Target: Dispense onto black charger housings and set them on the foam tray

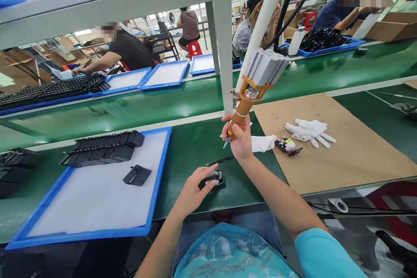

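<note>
My right hand [240, 138] is closed around the gold handle of a hanging dispenser tool [250, 95], whose fine tip points down at the green table. Its ribbed grey body rises toward a white hose. My left hand [194, 191] pinches a small black part [215, 177] lying on the green mat in front of me. A thin black strip [220, 160] lies just beyond that part. To my left, a blue-rimmed white tray [97, 191] carries rows of black parts [104, 147] and one loose black part [137, 175].
A brown cardboard sheet [342, 143] on the right holds white gloves [309, 132], a white cloth [263, 143] and a small circuit board [288, 146]. A grey frame post [223, 52] stands ahead. Other people work across the conveyor by blue trays [166, 74].
</note>
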The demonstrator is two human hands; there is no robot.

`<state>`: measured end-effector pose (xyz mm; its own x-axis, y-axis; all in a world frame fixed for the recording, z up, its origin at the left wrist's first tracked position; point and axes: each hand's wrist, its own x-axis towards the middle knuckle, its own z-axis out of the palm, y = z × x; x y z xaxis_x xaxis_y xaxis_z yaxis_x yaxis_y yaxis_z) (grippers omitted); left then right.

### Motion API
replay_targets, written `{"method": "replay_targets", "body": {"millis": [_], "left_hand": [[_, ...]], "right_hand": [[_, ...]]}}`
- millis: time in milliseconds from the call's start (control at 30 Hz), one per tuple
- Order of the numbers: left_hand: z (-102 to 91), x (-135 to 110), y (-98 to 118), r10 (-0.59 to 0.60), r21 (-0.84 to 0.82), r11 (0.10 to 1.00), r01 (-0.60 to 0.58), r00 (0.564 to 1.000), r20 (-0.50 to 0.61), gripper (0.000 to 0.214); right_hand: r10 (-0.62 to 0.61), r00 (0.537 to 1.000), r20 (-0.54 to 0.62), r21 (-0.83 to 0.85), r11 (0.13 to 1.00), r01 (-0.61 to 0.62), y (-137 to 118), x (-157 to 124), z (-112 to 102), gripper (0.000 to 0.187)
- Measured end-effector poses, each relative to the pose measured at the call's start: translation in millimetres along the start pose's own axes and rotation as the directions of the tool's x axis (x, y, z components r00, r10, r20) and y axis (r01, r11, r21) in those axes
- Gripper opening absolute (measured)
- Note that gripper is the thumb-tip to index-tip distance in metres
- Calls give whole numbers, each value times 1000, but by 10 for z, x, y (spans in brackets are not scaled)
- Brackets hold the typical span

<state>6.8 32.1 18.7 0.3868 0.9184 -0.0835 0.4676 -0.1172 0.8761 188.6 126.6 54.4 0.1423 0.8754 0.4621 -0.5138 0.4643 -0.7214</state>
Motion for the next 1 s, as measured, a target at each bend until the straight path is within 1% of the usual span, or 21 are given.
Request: {"method": "replay_targets", "body": {"millis": [67,133,200,233,267,300,367,400,467,500,533,600,667,733,833,933,1000], "left_hand": [[17,17,-66,-36,-197,980,31,999,-24,42],[58,31,-160,-67,-388,921,38,996,-62,43],[103,27,-252,-91,-502,864,31,991,-97,40],[123,14,-288,-96,-513,858,19,988,-125,35],[139,-7,-313,-94,-490,872,5,983,-158,30],[153,-35,-326,-83,-433,901,-11,977,-198,27],[177,-111,-315,-28,-247,968,-39,965,-262,28],[190,-151,-295,17,-141,988,-58,961,-275,30],[218,-218,-242,108,31,994,-103,958,-267,35],[234,-239,-217,131,83,990,-113,956,-263,39],[249,-247,-196,131,111,988,-105,955,-265,42],[273,-230,-174,68,108,993,-39,956,-284,41],[281,-183,-178,-18,50,998,35,951,-310,35],[274,-137,-192,-51,-6,999,52,945,-324,33],[254,-114,-208,-17,-12,1000,14,949,-315,31],[242,-149,-206,42,43,999,-32,964,-263,32],[242,-180,-204,66,76,996,-50,971,-231,38]], "right_hand": [[6,1000,2,8,1000,-6,-8,-8,12,35],[11,1000,6,26,1000,-11,-17,-21,30,35],[18,1000,14,49,999,-19,-25,-36,48,34],[23,1000,17,58,998,-24,-28,-45,57,34],[27,999,21,66,997,-29,-31,-53,66,33],[30,999,25,72,997,-32,-33,-62,75,32],[32,999,35,81,996,-35,-37,-78,91,30],[32,999,41,84,996,-35,-39,-85,99,29],[33,998,48,84,996,-37,-43,-98,110,29],[35,998,47,82,996,-39,-45,-102,114,29],[39,998,45,79,996,-42,-48,-106,117,30],[42,998,38,75,996,-45,-55,-110,119,30],[44,998,35,75,996,-46,-60,-108,118,31],[48,998,26,65,997,-50,-62,-103,115,32],[54,998,12,42,998,-54,-60,-97,106,34],[43,999,22,55,998,-44,-54,-97,96,32],[32,999,39,74,997,-35,-49,-98,90,29]]}}
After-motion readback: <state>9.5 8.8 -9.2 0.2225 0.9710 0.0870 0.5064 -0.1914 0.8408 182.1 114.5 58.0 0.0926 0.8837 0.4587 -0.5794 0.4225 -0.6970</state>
